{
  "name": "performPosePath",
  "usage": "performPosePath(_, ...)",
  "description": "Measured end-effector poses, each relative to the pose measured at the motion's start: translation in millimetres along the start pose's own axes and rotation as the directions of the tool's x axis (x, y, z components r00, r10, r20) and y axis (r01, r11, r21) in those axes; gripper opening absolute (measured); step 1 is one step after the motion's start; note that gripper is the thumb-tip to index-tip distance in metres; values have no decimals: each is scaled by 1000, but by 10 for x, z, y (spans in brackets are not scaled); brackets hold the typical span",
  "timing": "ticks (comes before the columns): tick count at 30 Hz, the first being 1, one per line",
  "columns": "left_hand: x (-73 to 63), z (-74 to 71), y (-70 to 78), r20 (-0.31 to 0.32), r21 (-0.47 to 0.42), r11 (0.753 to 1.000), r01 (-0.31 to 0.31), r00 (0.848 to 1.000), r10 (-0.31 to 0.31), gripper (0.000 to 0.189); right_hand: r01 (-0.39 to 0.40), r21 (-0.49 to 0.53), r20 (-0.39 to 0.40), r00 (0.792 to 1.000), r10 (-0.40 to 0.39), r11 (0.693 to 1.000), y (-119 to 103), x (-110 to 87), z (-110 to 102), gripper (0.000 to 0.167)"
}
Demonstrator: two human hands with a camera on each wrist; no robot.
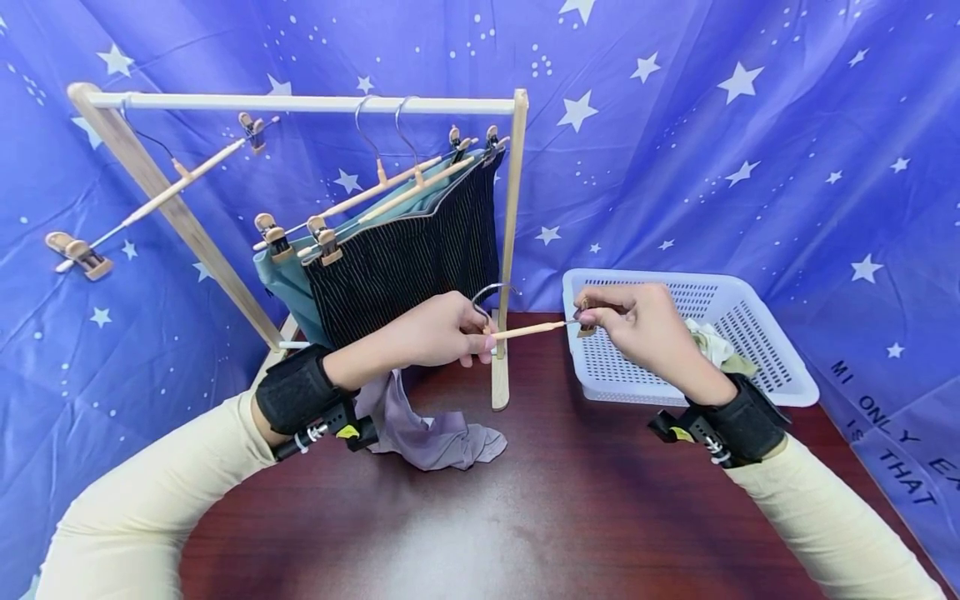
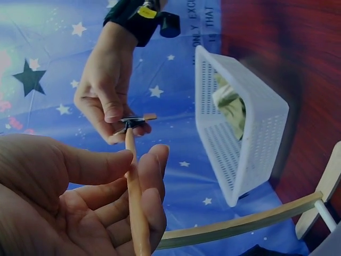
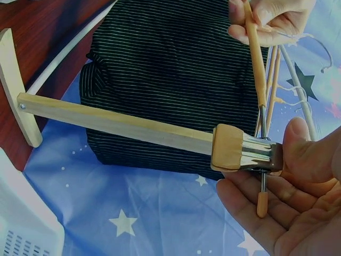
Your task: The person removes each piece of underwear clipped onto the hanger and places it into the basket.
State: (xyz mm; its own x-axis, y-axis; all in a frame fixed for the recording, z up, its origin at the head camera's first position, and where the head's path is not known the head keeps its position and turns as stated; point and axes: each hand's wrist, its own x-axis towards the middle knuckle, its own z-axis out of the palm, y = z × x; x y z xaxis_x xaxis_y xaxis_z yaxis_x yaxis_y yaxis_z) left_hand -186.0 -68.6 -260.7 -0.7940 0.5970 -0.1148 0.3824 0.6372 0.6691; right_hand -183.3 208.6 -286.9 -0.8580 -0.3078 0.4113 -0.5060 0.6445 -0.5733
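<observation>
- Left hand (image 1: pixel 447 330): fingers pinch the bar of the hanger (image 1: pixel 531 331) near its hook.
- Right hand (image 1: pixel 643 322): fingers narrow, pinching the clip (image 3: pixel 248 152) toward the bar's end.
- Hanger: spans both sets of fingers, above the desk (image 1: pixel 570 500).
- Lilac cloth (image 1: pixel 438 440): on the desk, below the left fingers.
- Advised: keep the left pinch firm against rolling; work the clip squarely on the bar. Whether its mouth is parted cannot be told.

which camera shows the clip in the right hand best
The right wrist view: the clip looks large and close there, its tan pad and metal body plain. The head view shows it small, partly covered by the right hand; the left wrist view also shows it small, partly hidden by that hand.
</observation>
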Motion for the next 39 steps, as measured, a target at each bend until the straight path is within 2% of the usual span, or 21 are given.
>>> performPosePath(4, 7, 3, 20, 22, 45, 999, 23, 999, -24, 18, 7, -9, 17, 1000, -7, 1000, 37, 4, -5, 13)
performPosePath(13, 6, 23, 64, 71, 16, 996, 87, 994, -88, 14, 17, 1, 62, 998, -17, 1000, 88, 26, -16, 15)
performPosePath(19, 20, 41, 48, 107, -44, 995, 89, 991, -84, 17, -18, -13, 118, 993, 19, 1000, 78, 47, -53, 11)
performPosePath(26, 44, 59, 75, 147, -142, 981, 135, 983, -114, 18, -24, -5, 183, 983, 25, 1000, 105, 120, -77, 23)
performPosePath(31, 73, 76, 66, 136, -217, 965, 149, 983, -121, 17, 6, -14, 161, 987, -4, 1000, 108, 185, -85, 40)
performPosePath(36, 112, 97, 57, 118, -276, 949, 154, 985, -126, 16, 67, -11, 89, 994, -66, 998, 39, 212, -129, 54)
performPosePath(39, 145, 111, 50, 127, -326, 929, 176, 982, -142, 16, 110, -23, 35, 993, -109, 994, -74, 192, -163, 59)
